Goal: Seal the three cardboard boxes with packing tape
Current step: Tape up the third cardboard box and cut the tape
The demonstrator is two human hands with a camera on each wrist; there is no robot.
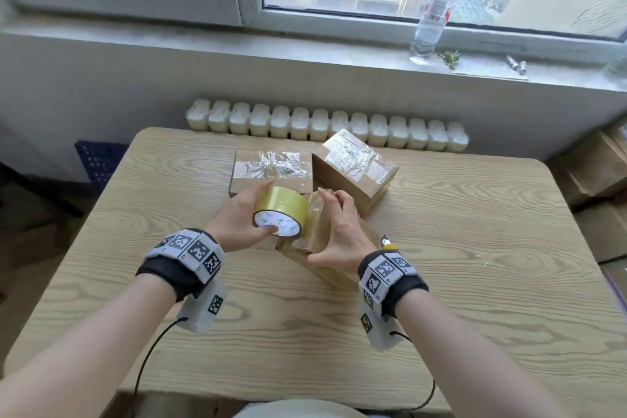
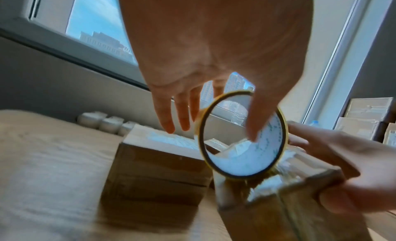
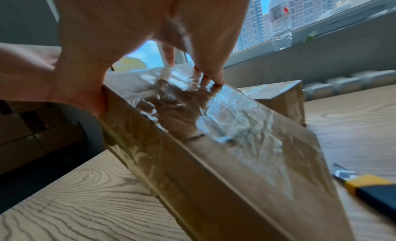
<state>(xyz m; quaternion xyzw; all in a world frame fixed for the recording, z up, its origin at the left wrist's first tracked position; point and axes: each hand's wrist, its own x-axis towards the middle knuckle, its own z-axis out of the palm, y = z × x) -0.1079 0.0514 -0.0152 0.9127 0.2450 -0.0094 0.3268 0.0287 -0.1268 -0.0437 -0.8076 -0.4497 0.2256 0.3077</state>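
Note:
My left hand (image 1: pixel 261 207) grips the yellow packing tape roll (image 1: pixel 281 204), with the thumb inside its white core and the fingers over the top. The left wrist view shows the roll (image 2: pixel 269 134) edge-on above a box. My right hand (image 1: pixel 322 227) grips the third cardboard box (image 1: pixel 330 273), thumb on the near side and fingers on the far edge. That box (image 3: pixel 214 151) is tilted and wears wrinkled clear tape; the right hand (image 3: pixel 154 90) spans its top. Two taped boxes sit behind, one at the left (image 1: pixel 271 170) and one at the right (image 1: pixel 356 166).
A yellow and black utility knife (image 3: pixel 375 188) lies on the wooden table (image 1: pixel 475 248) just right of my right wrist. A radiator (image 1: pixel 325 125) runs behind the table. A water bottle (image 1: pixel 434 10) stands on the windowsill. Stacked cardboard (image 1: pixel 593 163) fills the right side.

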